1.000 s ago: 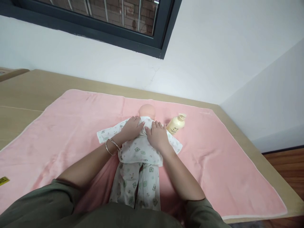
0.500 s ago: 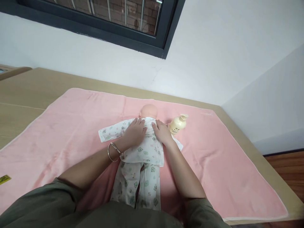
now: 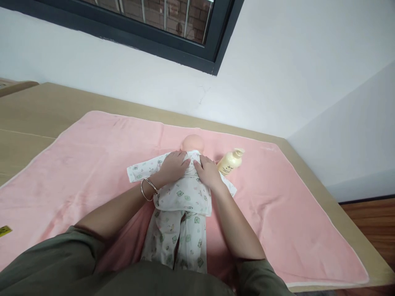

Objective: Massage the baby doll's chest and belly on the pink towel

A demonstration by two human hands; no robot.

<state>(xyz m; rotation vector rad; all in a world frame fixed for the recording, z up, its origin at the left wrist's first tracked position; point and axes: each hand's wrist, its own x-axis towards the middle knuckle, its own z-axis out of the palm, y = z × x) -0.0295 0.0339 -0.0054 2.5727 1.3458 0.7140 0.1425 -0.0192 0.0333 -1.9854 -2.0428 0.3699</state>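
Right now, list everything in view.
Doll: one, pinkish, on blanket
Printed top: one, white, on doll
Trousers: one pair, white, below top
Pump bottle: one, cream, beside doll
Blanket: one, pink, on table
Table: one, wood-coloured, below window
Tag: one, yellow, left edge
Window frame: one, dark, top
Bars: several, pale, beyond window
Bricks: several, brown, beyond bars
Walls: two, white, behind and right
Panel: one, brown, far right
Bracelet: at least one, silver, left wrist
Shirt: one, olive, bottom edge
Left hand: one, bare, on printed top
Right hand: one, bare, on printed top
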